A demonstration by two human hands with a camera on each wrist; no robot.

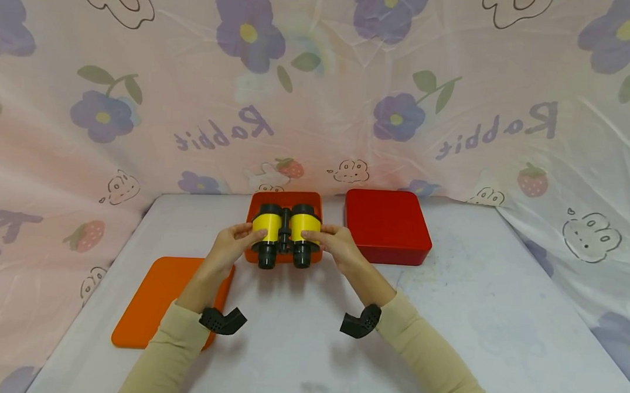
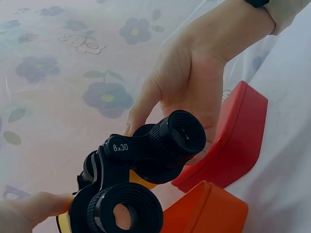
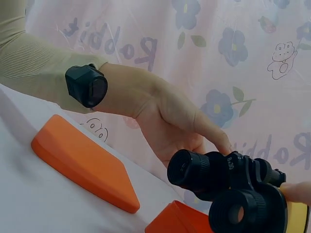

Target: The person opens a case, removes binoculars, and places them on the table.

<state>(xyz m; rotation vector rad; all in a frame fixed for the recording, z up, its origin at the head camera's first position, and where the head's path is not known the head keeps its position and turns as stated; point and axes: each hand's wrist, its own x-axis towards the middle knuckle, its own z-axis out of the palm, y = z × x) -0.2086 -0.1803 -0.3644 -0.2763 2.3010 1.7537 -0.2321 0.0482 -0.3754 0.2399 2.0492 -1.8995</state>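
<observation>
A pair of yellow and black binoculars [image 1: 267, 222] is held between both hands, eyepieces toward the person. My left hand [image 1: 228, 248] grips its left barrel, thumb on top. On the opposite barrel, my right hand [image 1: 342, 249] grips in the same way. The marking 8x30 shows beside an eyepiece [image 2: 187, 131] in the left wrist view. Beneath the binoculars, an orange box [image 1: 286, 196] stands uncovered; they overlap most of it in the head view, hiding its inside. Both hands' fingers under the barrels are largely hidden.
A flat orange lid [image 1: 154, 301] lies at the left, partly under my left forearm. To the right of the orange box stands a closed red box [image 1: 388, 223]. Behind the white table [image 1: 446, 343] hangs a flowered curtain [image 1: 319, 103].
</observation>
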